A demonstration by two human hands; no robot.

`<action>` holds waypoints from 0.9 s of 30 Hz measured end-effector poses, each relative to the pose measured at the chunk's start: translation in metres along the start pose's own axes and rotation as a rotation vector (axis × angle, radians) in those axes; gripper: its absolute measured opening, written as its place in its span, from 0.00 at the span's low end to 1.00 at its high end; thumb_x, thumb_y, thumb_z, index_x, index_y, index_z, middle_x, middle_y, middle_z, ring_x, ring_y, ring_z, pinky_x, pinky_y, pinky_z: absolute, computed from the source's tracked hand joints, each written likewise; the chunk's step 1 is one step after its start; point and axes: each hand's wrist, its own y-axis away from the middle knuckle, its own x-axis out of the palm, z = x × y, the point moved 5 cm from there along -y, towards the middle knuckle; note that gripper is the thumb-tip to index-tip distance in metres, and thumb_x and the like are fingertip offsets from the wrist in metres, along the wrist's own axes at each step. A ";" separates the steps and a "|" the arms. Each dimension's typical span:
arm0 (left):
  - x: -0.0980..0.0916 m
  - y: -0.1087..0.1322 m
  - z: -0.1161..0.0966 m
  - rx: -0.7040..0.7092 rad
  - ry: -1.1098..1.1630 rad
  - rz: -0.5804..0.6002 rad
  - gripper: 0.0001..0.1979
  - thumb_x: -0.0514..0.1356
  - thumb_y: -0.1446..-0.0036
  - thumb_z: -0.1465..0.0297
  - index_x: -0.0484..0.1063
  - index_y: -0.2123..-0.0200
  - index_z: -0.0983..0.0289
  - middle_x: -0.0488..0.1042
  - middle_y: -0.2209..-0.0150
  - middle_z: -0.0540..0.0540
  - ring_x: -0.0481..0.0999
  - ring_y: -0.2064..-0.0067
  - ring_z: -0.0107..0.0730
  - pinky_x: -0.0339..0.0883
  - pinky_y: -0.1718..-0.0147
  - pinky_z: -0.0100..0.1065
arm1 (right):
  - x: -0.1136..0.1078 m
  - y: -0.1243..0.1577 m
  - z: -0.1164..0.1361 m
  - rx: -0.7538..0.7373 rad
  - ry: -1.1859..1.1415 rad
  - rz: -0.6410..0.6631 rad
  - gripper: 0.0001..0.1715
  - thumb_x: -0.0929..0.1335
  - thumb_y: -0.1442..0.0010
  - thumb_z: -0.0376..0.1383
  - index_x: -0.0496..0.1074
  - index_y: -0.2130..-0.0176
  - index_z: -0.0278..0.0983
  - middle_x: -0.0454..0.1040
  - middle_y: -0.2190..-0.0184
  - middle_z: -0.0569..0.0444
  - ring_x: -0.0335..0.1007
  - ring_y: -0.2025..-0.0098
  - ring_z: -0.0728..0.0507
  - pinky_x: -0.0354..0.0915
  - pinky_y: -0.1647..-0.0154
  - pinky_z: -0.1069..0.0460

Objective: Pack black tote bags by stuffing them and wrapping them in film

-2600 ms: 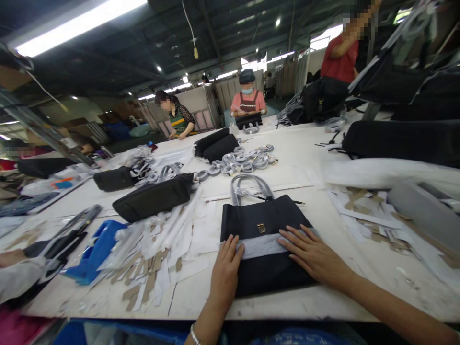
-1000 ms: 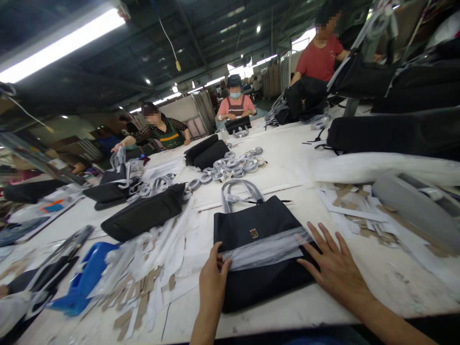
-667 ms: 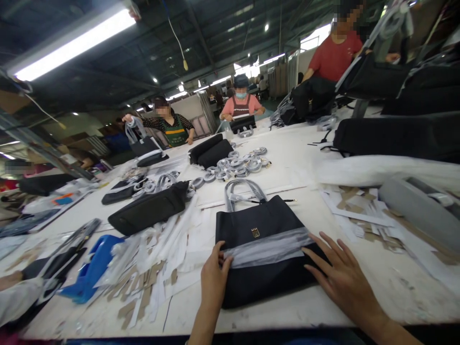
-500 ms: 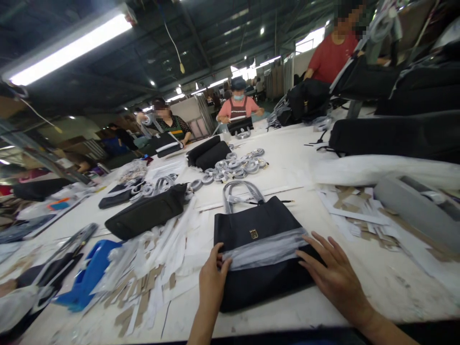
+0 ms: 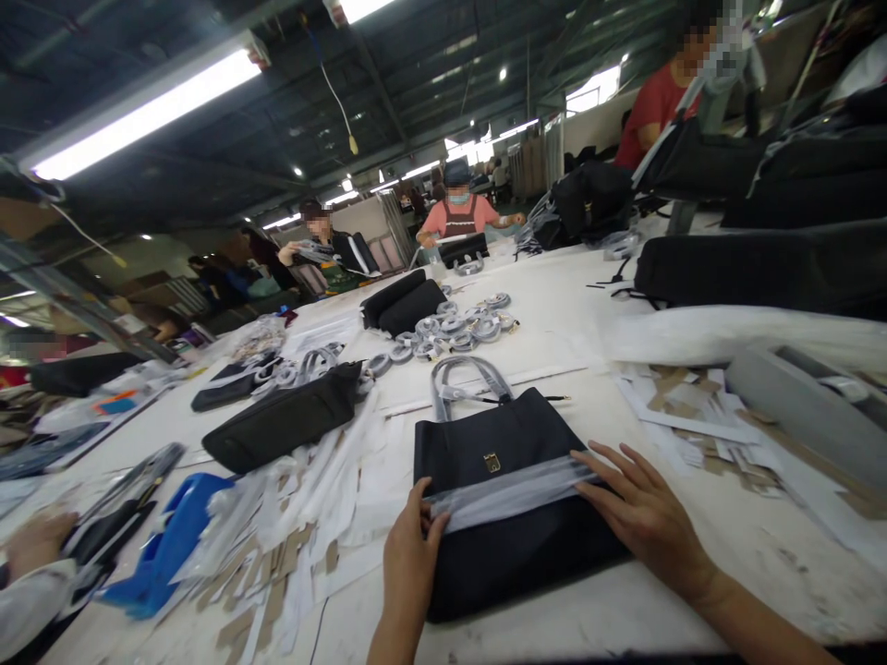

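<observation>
A black handbag [image 5: 495, 443] with a small gold clasp and wrapped grey handles [image 5: 466, 380] lies flat on the white table [image 5: 568, 305] in front of me. A strip of clear plastic film [image 5: 509, 494] runs across its middle. My left hand [image 5: 410, 552] grips the left end of the strip at the bag's edge, fingers curled. My right hand [image 5: 641, 513] rests flat on the strip's right end, fingers spread.
Paper and cardboard scraps [image 5: 297, 517] lie to the left, with a blue tool [image 5: 170, 545] and another black bag [image 5: 281, 420]. Wrapped strap coils [image 5: 454, 328] sit beyond. Black bags [image 5: 755, 268] and a grey tray [image 5: 808, 397] are at right. Other people work at the far side and at the left edge.
The plastic strip now lies smoother and tighter across the bag. My right hand slid inward onto its right end. A person at the far left lifted a bag away.
</observation>
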 end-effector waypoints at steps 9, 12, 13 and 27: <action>0.004 0.010 -0.009 0.193 -0.257 -0.148 0.20 0.55 0.36 0.69 0.65 0.41 0.59 0.73 0.52 0.57 0.75 0.51 0.42 0.71 0.53 0.41 | -0.010 0.001 -0.002 -0.139 0.136 0.085 0.14 0.67 0.38 0.28 0.76 0.56 0.42 0.72 0.42 0.54 0.62 0.37 0.39 0.54 0.33 0.37; 0.002 0.014 -0.020 0.299 -0.381 -0.229 0.19 0.57 0.38 0.74 0.68 0.44 0.59 0.71 0.47 0.58 0.72 0.47 0.45 0.70 0.50 0.45 | -0.007 -0.008 0.016 -0.192 0.124 0.099 0.20 0.66 0.38 0.29 0.72 0.46 0.40 0.69 0.39 0.52 0.59 0.35 0.39 0.52 0.32 0.38; 0.001 0.015 -0.024 0.322 -0.431 -0.249 0.19 0.58 0.39 0.75 0.69 0.45 0.58 0.71 0.47 0.59 0.71 0.46 0.47 0.69 0.50 0.46 | -0.001 -0.011 0.022 -0.223 0.127 0.144 0.24 0.66 0.37 0.30 0.69 0.42 0.40 0.66 0.38 0.51 0.56 0.34 0.39 0.52 0.32 0.38; 0.067 0.056 -0.044 0.327 -0.547 -0.156 0.25 0.58 0.38 0.73 0.65 0.37 0.59 0.68 0.39 0.66 0.71 0.41 0.52 0.72 0.47 0.50 | 0.051 -0.004 0.020 -0.418 0.133 0.221 0.33 0.65 0.35 0.45 0.58 0.33 0.45 0.64 0.36 0.55 0.62 0.37 0.39 0.58 0.40 0.41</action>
